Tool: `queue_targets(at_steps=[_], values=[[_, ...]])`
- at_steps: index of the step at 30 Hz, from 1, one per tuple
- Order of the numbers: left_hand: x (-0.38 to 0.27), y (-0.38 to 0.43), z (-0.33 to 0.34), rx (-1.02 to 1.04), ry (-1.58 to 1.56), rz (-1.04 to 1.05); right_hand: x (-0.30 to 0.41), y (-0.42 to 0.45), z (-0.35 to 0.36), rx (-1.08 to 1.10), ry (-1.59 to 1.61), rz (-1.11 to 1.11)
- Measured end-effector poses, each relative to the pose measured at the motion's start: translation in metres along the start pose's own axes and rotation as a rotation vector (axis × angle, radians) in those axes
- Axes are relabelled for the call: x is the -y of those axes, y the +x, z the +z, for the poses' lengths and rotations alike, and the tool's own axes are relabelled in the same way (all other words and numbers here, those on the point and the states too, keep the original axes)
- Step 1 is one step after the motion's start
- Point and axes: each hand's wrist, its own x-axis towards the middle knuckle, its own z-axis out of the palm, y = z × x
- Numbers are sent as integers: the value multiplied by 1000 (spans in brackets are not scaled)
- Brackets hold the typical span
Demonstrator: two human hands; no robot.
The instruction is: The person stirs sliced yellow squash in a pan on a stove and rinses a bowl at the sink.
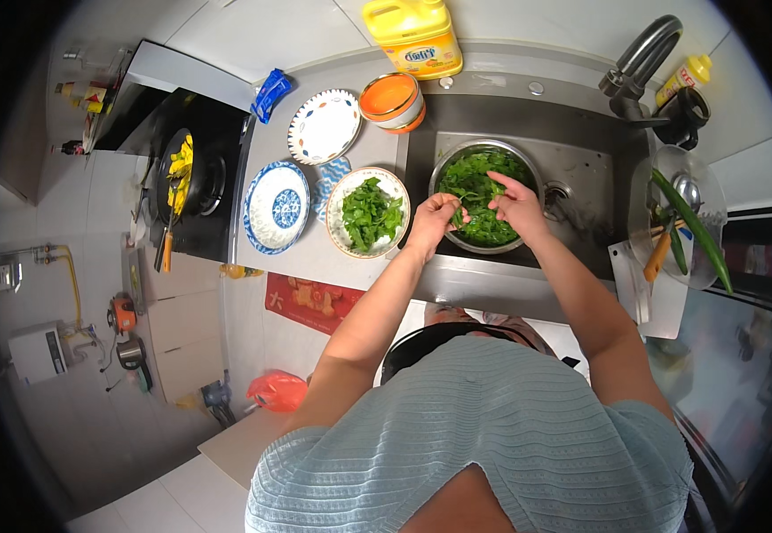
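In the sink (599,150) stands a round stainless-steel basin (536,174) filled with leafy greens (482,166) in water. My left hand (434,220) is over the basin's left rim, its fingers closed on a sprig of greens (457,212). Above the right half of the basin is my right hand (519,203); its index finger points out, and a bit of green leaf shows at the thumb and curled fingers. Just left of the sink sits a patterned bowl (336,230) with loose green leaves (372,213) in it.
Left on the counter are a blue-patterned bowl (259,206), a white plate (324,126), stacked orange bowls (392,103) and a yellow detergent jug (419,40). A wok (169,143) with yellow food is on the stove. Right, a cleaver (629,273) lies near cucumbers (692,226) and the faucet (632,73).
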Motion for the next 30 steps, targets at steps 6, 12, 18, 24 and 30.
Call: queue_targets(at_steps=[6, 12, 18, 24, 30], values=[[1, -3, -10, 23, 27, 58, 7, 3, 24, 123, 5, -49], [9, -1, -21, 74, 59, 287, 10, 0, 41, 65, -133, -49], [-11, -19, -10, -232, 711, 910, 29, -12, 47, -10, -561, -297], [-15, -26, -13, -205, 900, 884, 47, -19, 57, -46, -697, -425], [-20, -34, -14, -194, 953, 822, 50, -19, 57, 5, -714, -424]])
